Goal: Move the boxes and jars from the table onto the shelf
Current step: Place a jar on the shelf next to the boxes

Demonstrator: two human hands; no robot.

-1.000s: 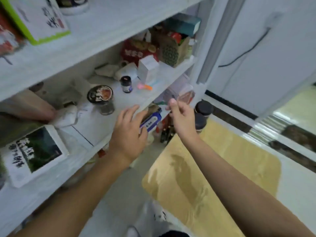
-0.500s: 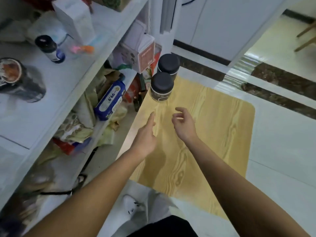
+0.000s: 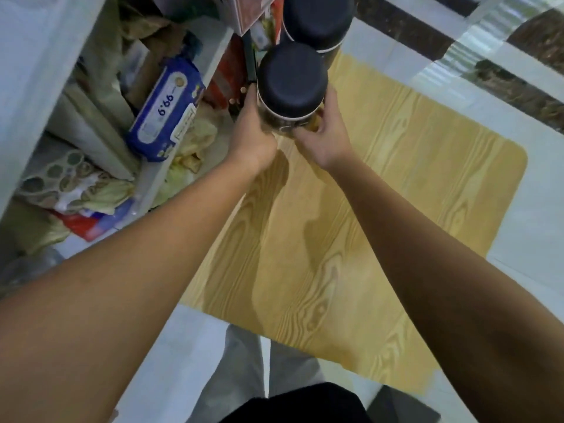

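Checker: Hands first. What are they doing?

Spotter: Both are wrapped round one jar (image 3: 291,77). The left hand (image 3: 253,129) curls round its left wall, with fingertips (image 3: 242,90) showing past the far side. The right hand (image 3: 325,132) curls round the right wall, thumb on the near side.

Checker: So where does the jar sit?

Spotter: Between the two palms, upright, its black lid (image 3: 293,56) rising above the knuckles. The wall is clear, with something brown and yellow inside. The hands hide its base, so I cannot tell whether it rests on the table (image 3: 396,178) or hangs just above it.

Checker: Any other task item close by?

Spotter: A second jar (image 3: 317,16), also black-lidded, stands just beyond the fingertips, close against the held one. The top edge of the view cuts it off.

Checker: And the table?

Spotter: Its yellow wood-grain top spreads beneath both wrists and forearms and runs off to the right of the right hand.

Checker: The shelf?

Spotter: The shelf (image 3: 36,71) is to the left of the left hand, with white boards. On the lower board a blue wipes pack (image 3: 164,111) lies a little way left of that hand, with crumpled bags and cloth around it.

Checker: Below the arms?

Spotter: Grey trousers (image 3: 244,377) between the elbows, and pale floor tiles (image 3: 525,224) out past the right forearm.
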